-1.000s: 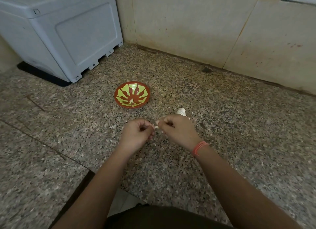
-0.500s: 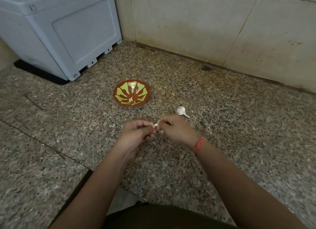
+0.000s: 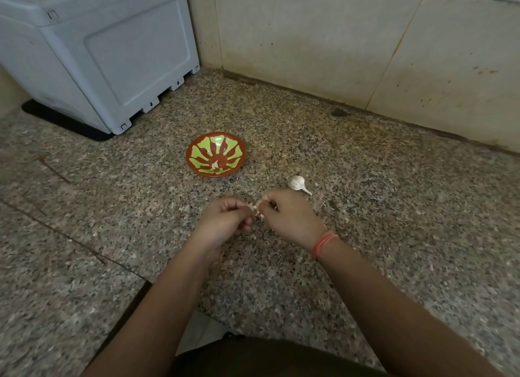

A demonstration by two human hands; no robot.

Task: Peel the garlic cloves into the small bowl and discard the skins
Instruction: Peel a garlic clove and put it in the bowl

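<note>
A small red bowl (image 3: 197, 162) with a green leaf pattern stands on the speckled granite counter, with a pale peeled clove (image 3: 215, 165) inside it. My left hand (image 3: 225, 222) and my right hand (image 3: 289, 219) meet just in front of the bowl and pinch a small garlic clove (image 3: 257, 210) between their fingertips; most of the clove is hidden by the fingers. A white garlic bulb (image 3: 297, 183) with a thin stem lies on the counter just beyond my right hand.
A large grey plastic box (image 3: 107, 53) sits at the back left on a black mat. A beige tiled wall (image 3: 337, 39) closes the back. Small bits of skin (image 3: 253, 237) lie on the counter under my hands. The counter's front edge (image 3: 146, 286) runs near my left forearm.
Both hands have stayed together on the clove, working it with small finger movements. The view has shifted slightly; bowl and bulb have not moved.
</note>
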